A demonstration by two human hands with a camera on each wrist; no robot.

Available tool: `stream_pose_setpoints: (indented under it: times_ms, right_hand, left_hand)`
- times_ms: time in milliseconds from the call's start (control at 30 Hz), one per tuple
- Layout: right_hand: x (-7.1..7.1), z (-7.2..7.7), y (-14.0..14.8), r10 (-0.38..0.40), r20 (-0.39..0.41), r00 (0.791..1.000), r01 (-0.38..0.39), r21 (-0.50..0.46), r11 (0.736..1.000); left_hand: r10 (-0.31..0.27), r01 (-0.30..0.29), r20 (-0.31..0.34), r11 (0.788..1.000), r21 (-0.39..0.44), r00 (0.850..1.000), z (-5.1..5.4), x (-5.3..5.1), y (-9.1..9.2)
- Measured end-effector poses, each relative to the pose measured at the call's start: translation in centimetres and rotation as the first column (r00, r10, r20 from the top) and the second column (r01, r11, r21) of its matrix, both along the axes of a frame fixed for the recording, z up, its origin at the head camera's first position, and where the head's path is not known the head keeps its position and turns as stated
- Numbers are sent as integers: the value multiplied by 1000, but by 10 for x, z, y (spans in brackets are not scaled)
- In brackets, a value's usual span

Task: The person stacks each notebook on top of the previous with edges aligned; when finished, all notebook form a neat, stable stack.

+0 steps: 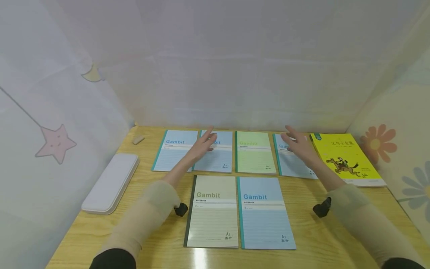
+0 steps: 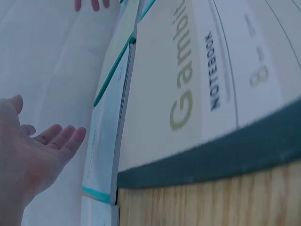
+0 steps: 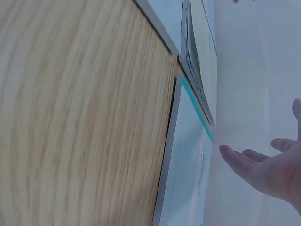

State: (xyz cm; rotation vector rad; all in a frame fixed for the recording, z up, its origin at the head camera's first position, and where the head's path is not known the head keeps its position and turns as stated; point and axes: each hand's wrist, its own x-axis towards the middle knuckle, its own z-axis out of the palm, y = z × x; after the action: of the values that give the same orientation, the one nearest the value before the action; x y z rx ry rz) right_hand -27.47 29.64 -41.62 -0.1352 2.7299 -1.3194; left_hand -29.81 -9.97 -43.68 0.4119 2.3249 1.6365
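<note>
My left hand (image 1: 202,145) hovers over the second blue notebook (image 1: 215,160) of the back row, its fingers loosely extended and holding nothing. Over the blue notebook (image 1: 295,166) at that row's right end is my right hand (image 1: 299,145), also empty with relaxed fingers. Between them lies a green notebook (image 1: 253,153); another blue notebook (image 1: 174,153) lies at the far left of the row. Nearer to me, a beige notebook (image 1: 213,215) with a dark spine sits beside a blue notebook (image 1: 263,216). Both wrist views show the hands apart from the covers.
A yellow book (image 1: 346,157) with a horse drawing lies at the right edge of the wooden table (image 1: 161,231). On the left are a white case (image 1: 112,183) and a small beige eraser-like block (image 1: 138,139). White cloth walls (image 1: 235,74) enclose the back and sides.
</note>
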Motion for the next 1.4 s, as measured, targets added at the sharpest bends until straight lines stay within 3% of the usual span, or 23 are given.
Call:
stream_pose_setpoints:
  times_ms: [133,267,633,833,1067,1167,1400]
  right_hand:
    - [-1,0,-10,34,84,996,-23,-126,992]
    - [-2,-2,-16,58,135,989,-26,-230,973]
    - [-1,-4,-35,85,305,948,5,-282,959]
    - [-2,-4,-40,63,340,938,30,-260,965]
    - [-5,-12,-40,-24,388,921,140,-271,952]
    - [-6,-18,-38,-50,390,919,171,-281,944]
    - [-6,-24,-39,-81,355,931,217,-363,906]
  left_hand:
    - [-26,19,89,997,81,996,-8,-4,24]
    - [-39,22,174,995,98,984,-10,-3,41]
    - [-92,26,275,971,236,957,-10,-2,70]
    - [-30,-55,315,965,256,948,-10,-3,76]
    - [49,-163,394,951,262,918,-18,-5,77]
    - [60,-167,390,954,248,919,-21,-5,78]
    - [125,-165,298,980,114,946,-23,-5,82]
